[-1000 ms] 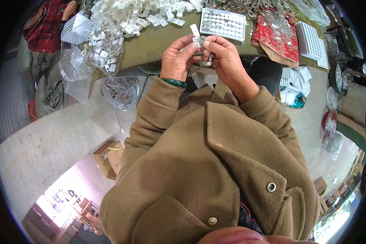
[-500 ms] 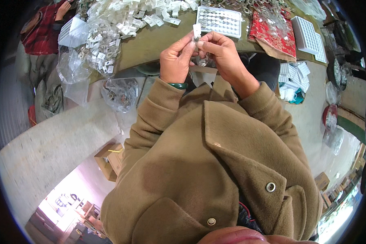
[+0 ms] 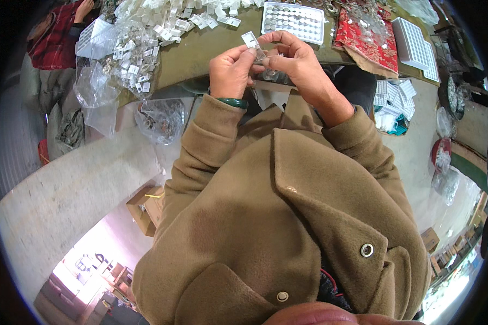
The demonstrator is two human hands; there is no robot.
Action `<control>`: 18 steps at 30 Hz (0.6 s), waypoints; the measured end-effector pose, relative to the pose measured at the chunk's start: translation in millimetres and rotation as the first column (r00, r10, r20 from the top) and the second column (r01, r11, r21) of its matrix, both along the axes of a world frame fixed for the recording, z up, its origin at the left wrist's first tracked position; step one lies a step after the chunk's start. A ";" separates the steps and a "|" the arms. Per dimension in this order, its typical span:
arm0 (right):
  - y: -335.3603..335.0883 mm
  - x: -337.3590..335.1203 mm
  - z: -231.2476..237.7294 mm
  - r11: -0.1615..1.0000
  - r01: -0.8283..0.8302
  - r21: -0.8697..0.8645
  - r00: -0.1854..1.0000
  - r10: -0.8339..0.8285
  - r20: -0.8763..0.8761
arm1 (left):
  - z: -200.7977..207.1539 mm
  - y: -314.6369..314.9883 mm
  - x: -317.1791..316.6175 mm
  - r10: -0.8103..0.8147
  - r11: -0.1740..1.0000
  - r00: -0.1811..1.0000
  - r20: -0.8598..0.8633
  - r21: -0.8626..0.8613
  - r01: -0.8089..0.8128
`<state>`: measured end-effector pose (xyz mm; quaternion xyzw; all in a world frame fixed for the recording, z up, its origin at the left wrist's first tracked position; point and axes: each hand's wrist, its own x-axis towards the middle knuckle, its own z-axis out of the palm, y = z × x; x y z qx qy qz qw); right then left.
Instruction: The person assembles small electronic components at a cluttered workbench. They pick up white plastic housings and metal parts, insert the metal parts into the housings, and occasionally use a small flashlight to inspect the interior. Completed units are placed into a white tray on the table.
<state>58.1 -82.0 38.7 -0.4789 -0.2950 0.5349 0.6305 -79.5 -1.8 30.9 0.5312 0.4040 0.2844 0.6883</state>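
Left hand (image 3: 230,75) grip pinches the tag (image 3: 250,39), probably steadying it; right hand (image 3: 305,64) beside it, grip unclear. Tray (image 3: 293,38) just beyond, likely for reach.

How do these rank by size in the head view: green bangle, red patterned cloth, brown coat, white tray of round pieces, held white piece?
1. Brown coat
2. Red patterned cloth
3. White tray
Last: green bangle and held white piece, too alike to rank.
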 end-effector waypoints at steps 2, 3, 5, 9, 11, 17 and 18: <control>0.2 0.2 -2.1 0.999 -0.004 0.041 0.999 0.003 0.032 | 0.5 0.1 0.7 0.002 1.000 1.000 -0.002 0.012 -0.002; 1.1 1.0 -4.0 0.999 0.009 0.042 1.000 -0.010 0.019 | 1.1 0.2 0.9 0.006 1.000 1.000 0.008 0.009 -0.006; 2.9 3.2 -8.3 0.999 0.041 0.024 0.999 -0.041 -0.002 | 3.0 0.2 0.9 0.019 0.998 0.998 0.063 -0.067 -0.015; 4.9 7.7 -14.0 0.999 0.035 -0.010 0.932 -0.036 -0.360 | 10.4 1.6 -1.1 0.063 0.952 0.971 0.231 -0.307 0.011; 5.6 7.1 -15.2 0.999 0.018 0.040 0.878 0.003 -0.478 | 13.2 1.9 -1.1 0.096 0.915 0.948 0.305 -0.403 0.037; 7.1 3.9 -18.2 0.997 0.002 0.074 0.762 0.047 -0.646 | 13.4 2.8 1.4 0.285 0.713 0.885 0.369 -0.699 0.062; 7.6 4.0 -19.3 0.998 -0.002 0.056 0.763 0.038 -0.645 | 12.8 3.7 1.4 0.308 0.663 0.869 0.386 -0.742 0.094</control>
